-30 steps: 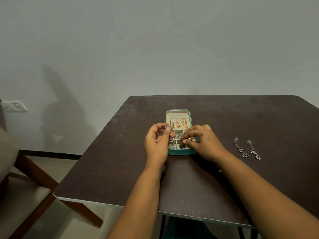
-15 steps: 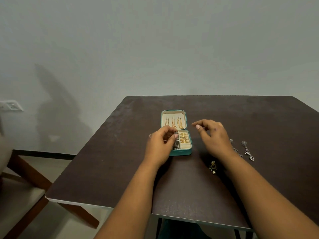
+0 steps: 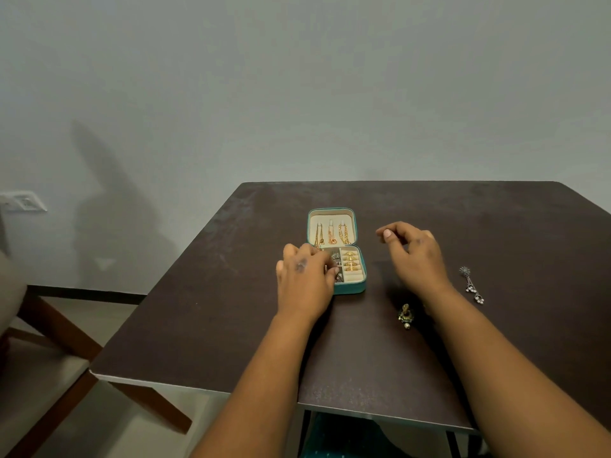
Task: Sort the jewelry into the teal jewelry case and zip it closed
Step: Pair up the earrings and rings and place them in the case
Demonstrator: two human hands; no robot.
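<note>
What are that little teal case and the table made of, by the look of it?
The case looks like faux leather or fabric outside, matte teal, with a cream velvety lining; I can't be sure. The table looks like dark brown laminate, faintly speckled, with a pale edge.

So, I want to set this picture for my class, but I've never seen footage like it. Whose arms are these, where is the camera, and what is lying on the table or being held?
The camera is worn on a person's head and looks forward and down, so the two bare arms are that person's own. There is no machine. On the dark table lies an open teal jewelry case: gold chains hang in its lid and gold rings sit in the cream slots of its base. The left hand is at the case's left compartments, fingers curled among small silver pieces; what exactly it pinches is too small to tell. The right hand hovers beside the case, loosely curled and holding nothing. Still outside the case are a small gold earring near the right wrist and a long silver earring further right.
</note>
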